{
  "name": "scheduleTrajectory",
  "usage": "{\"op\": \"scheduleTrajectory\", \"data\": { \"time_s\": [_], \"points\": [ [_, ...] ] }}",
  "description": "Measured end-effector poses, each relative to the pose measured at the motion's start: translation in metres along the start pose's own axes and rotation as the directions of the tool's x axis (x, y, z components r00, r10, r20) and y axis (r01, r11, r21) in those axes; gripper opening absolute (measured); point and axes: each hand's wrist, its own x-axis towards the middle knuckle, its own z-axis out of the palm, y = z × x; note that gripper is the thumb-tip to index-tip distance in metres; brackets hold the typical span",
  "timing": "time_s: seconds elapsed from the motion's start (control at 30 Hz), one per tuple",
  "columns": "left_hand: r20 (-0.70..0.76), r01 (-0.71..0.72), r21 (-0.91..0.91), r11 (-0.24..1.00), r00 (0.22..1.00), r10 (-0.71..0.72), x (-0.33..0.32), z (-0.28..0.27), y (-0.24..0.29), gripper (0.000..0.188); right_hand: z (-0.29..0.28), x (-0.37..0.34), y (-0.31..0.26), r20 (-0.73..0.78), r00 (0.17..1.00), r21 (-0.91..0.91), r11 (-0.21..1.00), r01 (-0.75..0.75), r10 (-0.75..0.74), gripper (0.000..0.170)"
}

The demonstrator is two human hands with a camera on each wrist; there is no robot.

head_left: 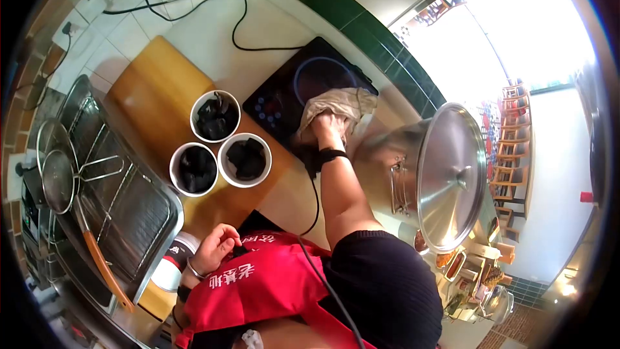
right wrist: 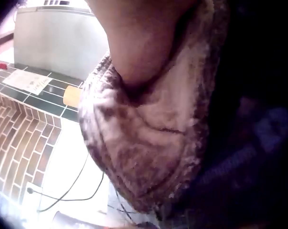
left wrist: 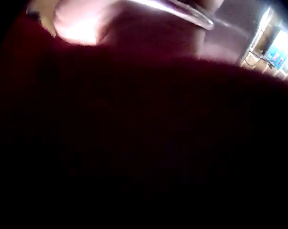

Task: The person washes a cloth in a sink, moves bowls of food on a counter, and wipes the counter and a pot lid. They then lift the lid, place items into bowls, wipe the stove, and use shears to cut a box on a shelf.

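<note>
My right hand (head_left: 329, 128) grips a bunched beige cloth (head_left: 352, 102) on the black induction cooker (head_left: 274, 94), near its ring and lower edge. In the right wrist view the thumb side of the hand (right wrist: 144, 52) sinks into folds of the cloth (right wrist: 144, 148), which hide the fingertips. My left hand (head_left: 216, 249) hangs loosely curled in front of the red apron (head_left: 271, 284), holding nothing that shows. Dark red fabric (left wrist: 144, 124) fills most of the left wrist view, with part of the hand (left wrist: 77, 24) along the top.
Three white tubs of dark pieces, one of them the nearest tub (head_left: 223, 167), stand on a wooden board (head_left: 155, 84). A lidded steel pot (head_left: 452, 178) is right of my arm. Left lie a metal rack tray (head_left: 161, 220) and strainers (head_left: 58, 181). A black cable (head_left: 242, 26) crosses the counter.
</note>
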Motion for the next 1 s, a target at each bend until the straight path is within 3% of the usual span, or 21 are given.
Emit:
{"op": "scheduleTrajectory", "data": {
  "time_s": [0.03,0.07,0.13,0.2,0.27,0.4,0.43,0.47,0.53,0.57,0.6,0.67,0.7,0.73,0.77,0.8,0.9,0.97,1.0],
  "points": [
    [0.004,0.010,-0.010,1.000,1.000,-0.010,-0.001,0.000,-0.003,0.025,0.024,0.018,0.008,0.061,0.998,-0.025,0.999,-0.019,0.021,0.053],
    [0.004,0.018,-0.020,1.000,1.000,-0.018,0.003,-0.004,-0.006,0.025,-0.021,0.035,-0.011,0.293,0.955,-0.050,0.998,-0.029,0.042,0.052],
    [-0.007,0.036,-0.032,0.999,0.999,-0.037,0.006,-0.006,-0.012,0.026,-0.009,0.065,-0.012,0.162,0.987,0.034,0.999,0.010,-0.015,0.051],
    [-0.015,0.102,-0.067,0.993,0.995,-0.104,0.008,-0.006,-0.016,0.026,-0.022,0.087,-0.030,0.145,0.989,-0.030,0.999,0.014,-0.009,0.051],
    [-0.015,0.115,-0.089,0.989,0.993,-0.117,0.009,-0.010,-0.030,0.027,-0.015,0.117,-0.040,0.227,0.974,-0.135,0.991,0.022,0.009,0.052],
    [-0.034,0.111,-0.089,0.990,0.993,-0.115,0.008,-0.014,-0.046,0.027,0.000,0.156,-0.061,0.088,0.988,-0.079,0.987,0.138,-0.131,0.052],
    [-0.022,0.109,-0.094,0.990,0.993,-0.112,0.007,-0.015,-0.047,0.027,-0.005,0.160,-0.067,0.177,0.971,-0.098,0.978,0.182,-0.163,0.052],
    [-0.029,0.117,-0.101,0.988,0.992,-0.121,0.007,-0.013,-0.049,0.027,-0.004,0.159,-0.071,0.189,0.968,-0.096,0.977,0.188,-0.167,0.052],
    [-0.033,0.096,-0.129,0.987,0.994,-0.101,0.008,-0.012,-0.051,0.026,-0.001,0.154,-0.080,0.229,0.924,-0.110,0.935,0.339,-0.308,0.051],
    [-0.040,0.122,-0.073,0.990,0.991,-0.125,0.010,-0.013,-0.049,0.025,0.014,0.152,-0.085,0.194,0.925,-0.210,0.908,0.364,-0.326,0.050],
    [-0.040,0.118,-0.077,0.990,0.992,-0.122,0.011,-0.011,-0.048,0.025,0.013,0.141,-0.083,0.248,0.861,-0.127,0.866,0.483,-0.443,0.047],
    [-0.055,0.099,-0.084,0.992,0.993,-0.104,0.014,-0.008,-0.046,0.024,0.016,0.109,-0.092,0.170,0.814,-0.262,0.770,0.581,-0.556,0.045],
    [-0.055,0.096,-0.069,0.993,0.993,-0.100,0.017,-0.003,-0.038,0.024,0.027,0.099,-0.093,0.061,0.758,-0.335,0.703,0.628,-0.649,0.044],
    [-0.051,0.094,-0.065,0.993,0.994,-0.097,0.018,-0.002,-0.037,0.024,0.035,0.089,-0.092,0.101,0.703,-0.359,0.634,0.685,-0.704,0.041],
    [-0.043,0.083,-0.090,0.992,0.995,-0.087,0.018,0.000,-0.037,0.024,0.064,0.087,-0.085,-0.035,0.619,-0.316,0.596,0.738,-0.785,0.039],
    [-0.033,0.074,-0.114,0.991,0.996,-0.078,0.018,0.001,-0.036,0.024,0.054,0.075,-0.095,0.072,0.650,-0.252,0.617,0.746,-0.757,0.038],
    [-0.007,0.061,-0.025,0.998,0.998,-0.061,0.018,0.003,-0.024,0.023,0.023,0.038,-0.104,0.107,0.678,-0.103,0.670,0.735,-0.727,0.034],
    [0.005,0.061,-0.007,0.998,0.998,-0.061,0.017,0.004,-0.017,0.023,-0.006,0.008,-0.103,-0.114,0.626,-0.026,0.632,0.774,-0.771,0.036],
    [0.009,0.059,-0.001,0.998,0.998,-0.059,0.016,0.004,-0.015,0.023,-0.008,-0.001,-0.099,-0.120,0.635,-0.028,0.642,0.766,-0.763,0.036]
  ]
}}
